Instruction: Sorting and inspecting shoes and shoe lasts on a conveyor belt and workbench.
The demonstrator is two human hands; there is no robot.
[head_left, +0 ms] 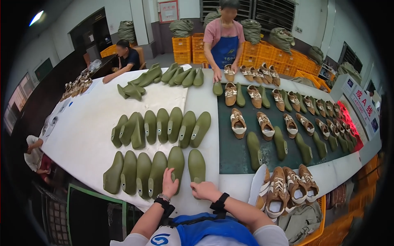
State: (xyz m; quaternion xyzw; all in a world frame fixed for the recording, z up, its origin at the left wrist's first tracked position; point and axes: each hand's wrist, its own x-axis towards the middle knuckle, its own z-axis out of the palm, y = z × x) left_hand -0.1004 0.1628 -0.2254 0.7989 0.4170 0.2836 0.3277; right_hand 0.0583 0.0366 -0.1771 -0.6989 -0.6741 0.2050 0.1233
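Observation:
Green shoe lasts stand in a row on the white table. My left hand (169, 183) is closed on the heel end of one green shoe last (176, 157). Just to its right, my right hand (205, 190) grips the heel end of another green shoe last (197, 164), its fingers curled in and partly hiding that end. Both lasts lie with their toes pointing away from me. Several more lasts (128, 172) continue the row leftward, and a second row of lasts (163, 125) stands farther back.
A dark green conveyor belt (232, 158) on the right carries brown sneakers (238, 123) and lasts. More sneakers (277, 190) are clustered at the near right edge, above an orange crate (322, 221). Across the table, a co-worker in a blue apron (225, 52) handles a sneaker; another person sits far left.

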